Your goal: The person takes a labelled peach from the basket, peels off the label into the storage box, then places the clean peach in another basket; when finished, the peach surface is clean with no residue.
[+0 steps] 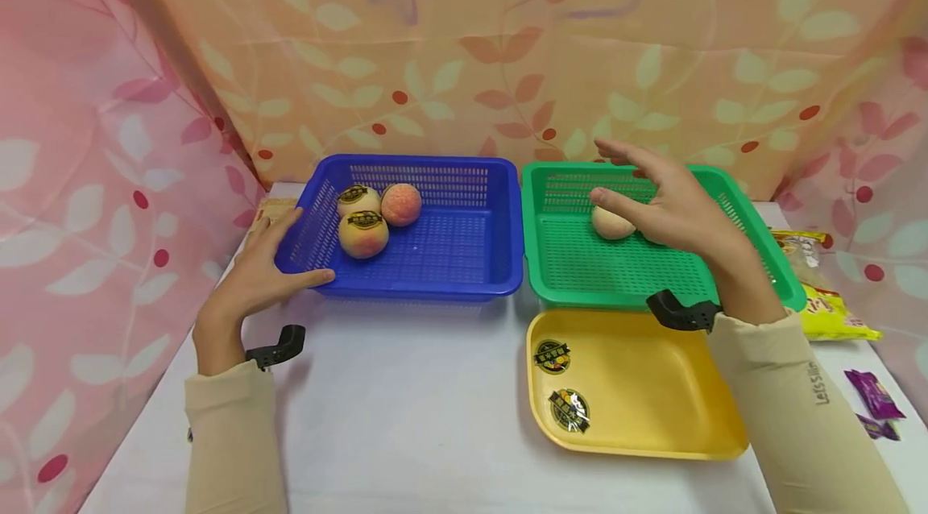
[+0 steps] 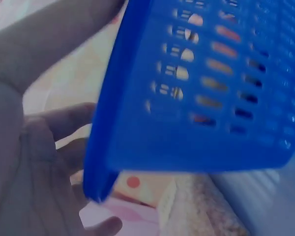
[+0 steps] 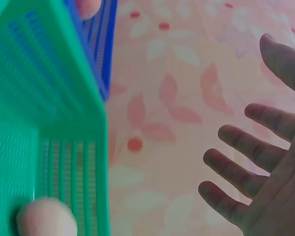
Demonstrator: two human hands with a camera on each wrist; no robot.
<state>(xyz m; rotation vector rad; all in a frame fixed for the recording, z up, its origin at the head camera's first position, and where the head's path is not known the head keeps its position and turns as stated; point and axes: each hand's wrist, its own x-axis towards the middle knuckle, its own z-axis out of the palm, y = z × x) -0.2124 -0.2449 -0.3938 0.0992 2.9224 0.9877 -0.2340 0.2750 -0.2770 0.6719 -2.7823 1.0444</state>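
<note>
Your left hand [image 1: 264,276] is spreading across the near left corner of the blue basket [image 1: 435,287], the thumb touching the near rim and the fingers reaching along the left side. Your right hand [image 1: 670,204] is hovering above the green basket [image 1: 580,260] with fingers wide apart, holding nothing.

The blue basket is standing left of the green one and carrying three peaches [image 1: 363,234], all bunched toward its left end. Judging by its thin slotted walls, you are likely handling something light and fairly stiff, with some flex and a smooth rim. The peaches are probably weighting the left and may be rolling if you tip it, so take both short ends under the rim and keep it level. A pale fruit [image 1: 611,225] is lying in the green basket below your right hand.

On the right, the two baskets are sitting so close that you cannot tell whether they are touching. The cloth [image 1: 464,39] is rising behind both. The yellow tray [image 1: 638,393] is crowding the green basket's near edge, while the table [image 1: 406,401] is giving you more room in front of the blue one.
</note>
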